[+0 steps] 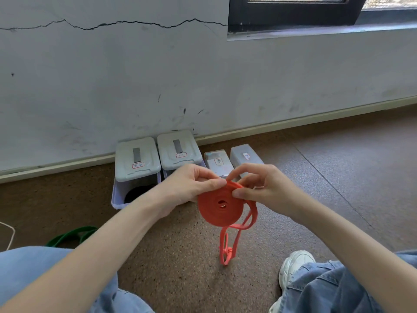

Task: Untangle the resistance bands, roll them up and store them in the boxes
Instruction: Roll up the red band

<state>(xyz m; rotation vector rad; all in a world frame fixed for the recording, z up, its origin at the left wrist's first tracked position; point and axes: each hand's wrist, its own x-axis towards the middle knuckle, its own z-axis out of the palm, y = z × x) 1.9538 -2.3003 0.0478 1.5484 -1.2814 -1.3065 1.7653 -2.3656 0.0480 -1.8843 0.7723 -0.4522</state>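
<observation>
Nearest, the person's legs in blue jeans (29, 267) frame the bottom of the view, with a white shoe (293, 266) on the right resting on the brown floor (176, 267). To the left, beside the knee, a green band (72, 234) lies on the floor, partly hidden, and a thin white cord (11, 236) curls at the left edge. Between the knees the loose tail of the orange band (220, 207) hangs down in twisted loops, its lowest end bunched into a small tangle close to the floor. Above it, most of the band is wound into a flat coil held in the air by both hands — the left hand (191, 186) pinches the coil's upper left edge between thumb and fingers, and the right hand (262, 188) pinches the upper right edge, its thumb pressed on the face of the coil. Beyond the hands, four grey boxes stand in a row against the wall (135, 86): two large ones with their lids on top, the left box (135, 163) showing something dark inside at its front, the next box (179, 151) just beside it, then two small boxes (217, 162) — all labelled. At the upper right is a dark window frame (293, 14).
</observation>
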